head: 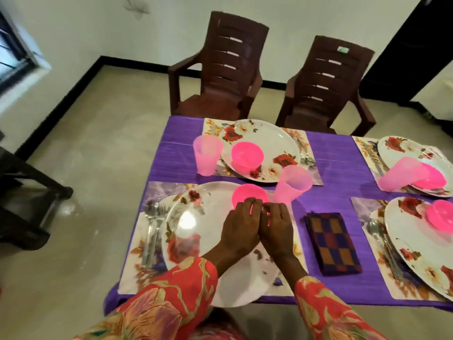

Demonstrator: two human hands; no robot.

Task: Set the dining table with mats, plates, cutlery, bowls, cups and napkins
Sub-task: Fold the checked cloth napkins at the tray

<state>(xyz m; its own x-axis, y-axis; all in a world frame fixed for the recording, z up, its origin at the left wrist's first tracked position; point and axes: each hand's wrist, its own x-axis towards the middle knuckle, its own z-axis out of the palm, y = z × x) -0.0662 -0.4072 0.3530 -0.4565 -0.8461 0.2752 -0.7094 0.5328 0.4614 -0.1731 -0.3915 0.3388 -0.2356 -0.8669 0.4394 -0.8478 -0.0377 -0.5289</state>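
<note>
hands meet over the near plate (196,231): left hand (241,225) and right hand (275,227) touch side by side, fingers curled loosely on the pink bowl (247,196); a firm grip cannot be told. checked napkin (333,244) lies just right.

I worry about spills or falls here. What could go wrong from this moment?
1. The near plate hangs over the table edge; leaning on it might tip it off.
2. Both hands, left and right, work at the bowl close to a cup, which an elbow or wrist could knock over.
</note>
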